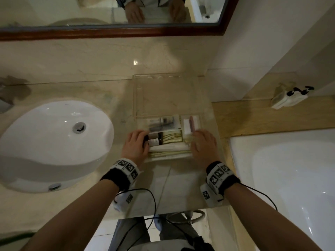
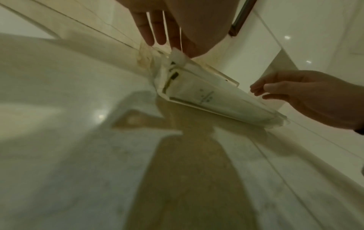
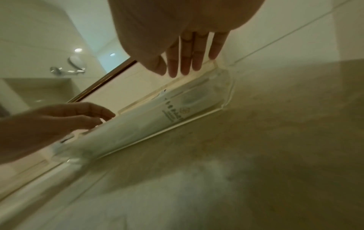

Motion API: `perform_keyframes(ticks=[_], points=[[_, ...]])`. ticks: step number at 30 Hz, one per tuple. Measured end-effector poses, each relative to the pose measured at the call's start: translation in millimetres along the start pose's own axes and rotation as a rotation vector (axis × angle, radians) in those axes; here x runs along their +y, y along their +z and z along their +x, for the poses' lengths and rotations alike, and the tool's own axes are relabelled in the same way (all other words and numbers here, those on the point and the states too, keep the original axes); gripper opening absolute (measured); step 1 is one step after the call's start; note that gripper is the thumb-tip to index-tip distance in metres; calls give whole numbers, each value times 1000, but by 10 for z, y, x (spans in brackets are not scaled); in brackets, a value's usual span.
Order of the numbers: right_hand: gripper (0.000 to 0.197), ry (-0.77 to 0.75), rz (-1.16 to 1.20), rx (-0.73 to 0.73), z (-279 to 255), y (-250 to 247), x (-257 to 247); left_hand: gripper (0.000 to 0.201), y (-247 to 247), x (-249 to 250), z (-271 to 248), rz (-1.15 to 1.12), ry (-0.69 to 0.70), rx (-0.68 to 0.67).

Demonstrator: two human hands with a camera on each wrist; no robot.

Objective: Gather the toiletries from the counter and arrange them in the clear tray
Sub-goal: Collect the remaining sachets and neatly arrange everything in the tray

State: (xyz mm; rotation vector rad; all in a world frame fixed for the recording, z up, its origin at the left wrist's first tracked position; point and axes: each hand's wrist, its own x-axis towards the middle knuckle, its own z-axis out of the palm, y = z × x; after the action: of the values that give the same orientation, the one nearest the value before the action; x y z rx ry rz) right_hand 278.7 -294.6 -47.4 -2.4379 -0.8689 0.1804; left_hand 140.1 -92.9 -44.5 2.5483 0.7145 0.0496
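Observation:
A clear tray [image 1: 163, 95] lies on the marble counter [image 1: 181, 187] against the back wall. Its near part holds two dark bottles [image 1: 155, 139], a gold-striped packet [image 1: 172, 138], long white packets [image 1: 170, 147], clear-wrapped items [image 1: 163, 122] and a white box with a pink piece [image 1: 190, 125]. My left hand [image 1: 140, 140] rests at the tray's left side, fingers touching the bottle ends. My right hand [image 1: 204, 142] lies against the right side. The left wrist view shows my left hand [image 2: 157, 31] with straight fingers at the tray corner [image 2: 226, 77]. In the right wrist view my right hand [image 3: 187, 59] touches the rim with straight fingers.
A white oval sink [image 1: 54, 142] sits left of the tray. A white bathtub [image 1: 290, 169] lies to the right, past a wooden ledge with a small white device [image 1: 288, 98]. A brown-framed mirror [image 1: 108, 31] hangs behind. Cables [image 1: 154, 196] hang below my wrists.

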Motion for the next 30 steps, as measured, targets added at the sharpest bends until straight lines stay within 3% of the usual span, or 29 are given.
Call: perform_keyframes(ticks=[4,8,12,16,19,23,26,30], points=[[30,-165,-136,-97,-105,30,-23,36,28,-28,-99,123,206,21],[35,-161,-170,-189,-91,46,-75,31,91,25,-74,201,306,-18],[24,-128,-183,-233,-65,49,-93,32,54,92,-73,246,260,-127],[29,-118,-190,-278,-17,38,-87,31,21,105,-92,229,225,-173],[47,-108,-116,-188,-28,-21,-94,32,-42,119,-136,167,173,-112],[57,88,-49,-78,51,-70,-35,38,-73,60,-80,54,-16,4],[49,190,-99,-115,155,-40,-9,48,-53,106,44,77,-33,-35],[42,193,-167,-168,173,34,-20,47,-22,161,149,140,-109,-143]])
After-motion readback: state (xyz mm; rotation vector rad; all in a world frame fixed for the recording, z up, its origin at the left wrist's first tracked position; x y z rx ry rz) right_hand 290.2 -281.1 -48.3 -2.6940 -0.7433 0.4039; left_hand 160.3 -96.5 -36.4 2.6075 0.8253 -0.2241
